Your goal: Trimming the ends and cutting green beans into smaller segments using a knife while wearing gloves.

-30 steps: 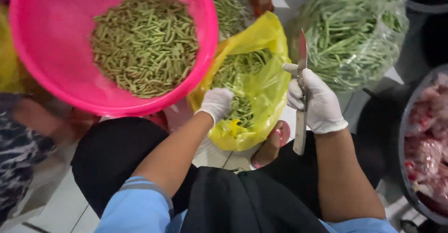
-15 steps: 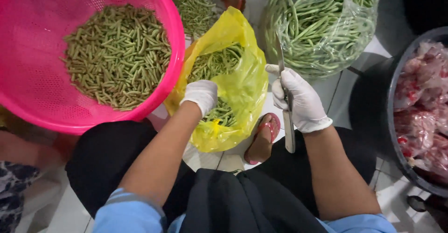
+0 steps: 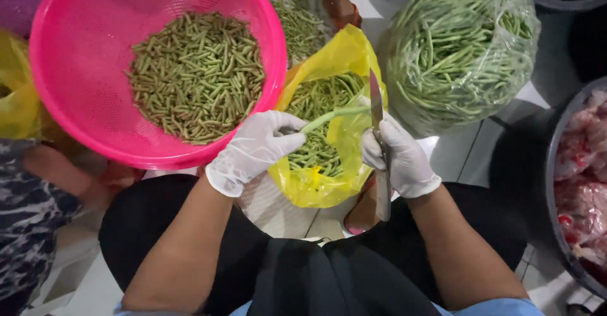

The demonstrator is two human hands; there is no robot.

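Tiled floor holds a half-filled pink basket; beside it, left hand pinches uncut beans, right hand grips a knife, full bag waiting.

Two gloved hands, one knife, three bean bags

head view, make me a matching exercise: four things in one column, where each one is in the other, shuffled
Things:
1. knife
2. cut bean pieces
3. single long bean
4. uncut long beans

Places:
A. in the clear plastic bag
B. in the pink basket
C. in the right hand
D. pinched by the left hand, over the yellow bag

Pairs: 1-C, 2-B, 3-D, 4-A
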